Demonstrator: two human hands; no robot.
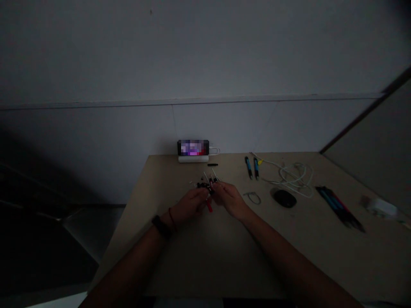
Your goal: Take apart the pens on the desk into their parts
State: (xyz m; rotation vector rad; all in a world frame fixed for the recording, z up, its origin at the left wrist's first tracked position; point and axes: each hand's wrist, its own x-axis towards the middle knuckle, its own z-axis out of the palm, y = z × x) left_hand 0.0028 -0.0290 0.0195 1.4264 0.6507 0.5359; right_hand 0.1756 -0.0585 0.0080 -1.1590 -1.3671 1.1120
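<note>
In a dim room my two hands meet over a beige table (199,256). My left hand (190,204), with a dark band and a red cord at the wrist, has its fingers closed around a small red pen-like piece (209,207). My right hand (229,198) is closed too, pinching something small next to the left hand's fingertips. Just beyond the fingers lies a cluster of small black parts and thin light rods (208,181). What exactly the right fingers pinch is too dark to make out.
A lit phone (193,148) leans on a white block by the wall. Two blue-banded markers (252,167), a white coiled cable (293,174), a black mouse (284,198), a small wire loop (253,196) and a bundle of pens (338,207) lie to the right.
</note>
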